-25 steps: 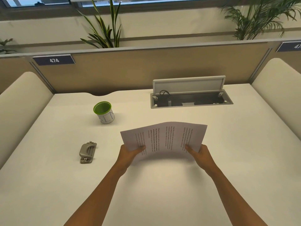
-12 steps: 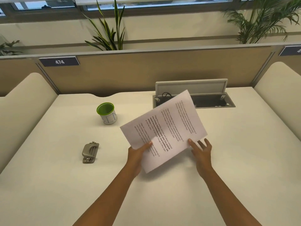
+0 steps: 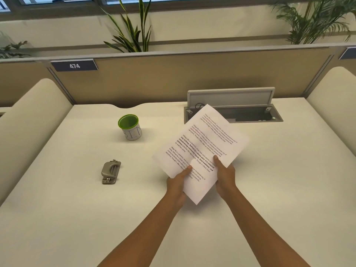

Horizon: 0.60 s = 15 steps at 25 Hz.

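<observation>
Gripping printed sheets [image 3: 208, 135] mid-frame above the bench [image 3: 77, 209], long axis slanting from lower centre to upper right. Clamping fingers [image 3: 185, 171] of left hand [image 3: 177, 183] and right hand [image 3: 225, 176] on the lower end. Noting hole punch [image 3: 110, 172] lower left, well apart, nearer the left hand.

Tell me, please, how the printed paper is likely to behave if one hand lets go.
Probably floppy: the paper looks thin, so it would likely sag. Likely light: the left hand and right hand hold it by its near end only.
</observation>
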Available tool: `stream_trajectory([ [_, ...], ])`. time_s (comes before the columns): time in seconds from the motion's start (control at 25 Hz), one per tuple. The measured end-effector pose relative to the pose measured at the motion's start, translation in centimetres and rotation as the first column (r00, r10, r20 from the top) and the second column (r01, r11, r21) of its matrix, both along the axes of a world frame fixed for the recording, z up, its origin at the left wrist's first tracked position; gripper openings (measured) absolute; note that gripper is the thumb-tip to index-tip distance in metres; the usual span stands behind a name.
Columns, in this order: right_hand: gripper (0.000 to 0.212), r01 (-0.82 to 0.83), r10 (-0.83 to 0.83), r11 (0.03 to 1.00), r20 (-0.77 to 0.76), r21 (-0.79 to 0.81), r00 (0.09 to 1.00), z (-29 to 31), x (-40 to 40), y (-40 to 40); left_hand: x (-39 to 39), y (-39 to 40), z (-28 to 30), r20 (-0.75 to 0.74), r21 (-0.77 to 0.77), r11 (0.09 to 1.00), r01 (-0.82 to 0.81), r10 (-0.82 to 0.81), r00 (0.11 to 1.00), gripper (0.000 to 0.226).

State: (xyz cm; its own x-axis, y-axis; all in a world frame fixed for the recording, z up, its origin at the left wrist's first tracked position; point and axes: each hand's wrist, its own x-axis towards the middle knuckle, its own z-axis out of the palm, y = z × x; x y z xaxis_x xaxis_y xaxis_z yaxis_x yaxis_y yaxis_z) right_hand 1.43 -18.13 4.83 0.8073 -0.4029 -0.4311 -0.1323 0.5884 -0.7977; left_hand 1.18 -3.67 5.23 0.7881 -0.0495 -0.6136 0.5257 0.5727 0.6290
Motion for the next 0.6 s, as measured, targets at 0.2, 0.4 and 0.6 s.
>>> stream_trajectory([
  [0.2,0.028,-0.035,0.025,0.99,-0.081,-0.134,0.996,-1.4,0.1,-0.3,-0.8,0.9,-1.1,0.007,0.082,0.996,-0.025,0.024,1.0,0.041],
  [0.4,0.038,-0.2,0.124,0.941,-0.273,-0.272,0.954,-4.2,-0.2,-1.9,-0.9,4.4,-3.3,-0.061,0.218,0.976,0.0,0.014,0.998,0.035],
  [0.6,0.04,-0.351,0.181,0.843,-0.399,-0.408,0.899,-5.5,-0.4,-2.6,-0.2,7.5,-4.6,-0.056,0.439,0.898,-0.02,0.049,0.997,0.034],
])
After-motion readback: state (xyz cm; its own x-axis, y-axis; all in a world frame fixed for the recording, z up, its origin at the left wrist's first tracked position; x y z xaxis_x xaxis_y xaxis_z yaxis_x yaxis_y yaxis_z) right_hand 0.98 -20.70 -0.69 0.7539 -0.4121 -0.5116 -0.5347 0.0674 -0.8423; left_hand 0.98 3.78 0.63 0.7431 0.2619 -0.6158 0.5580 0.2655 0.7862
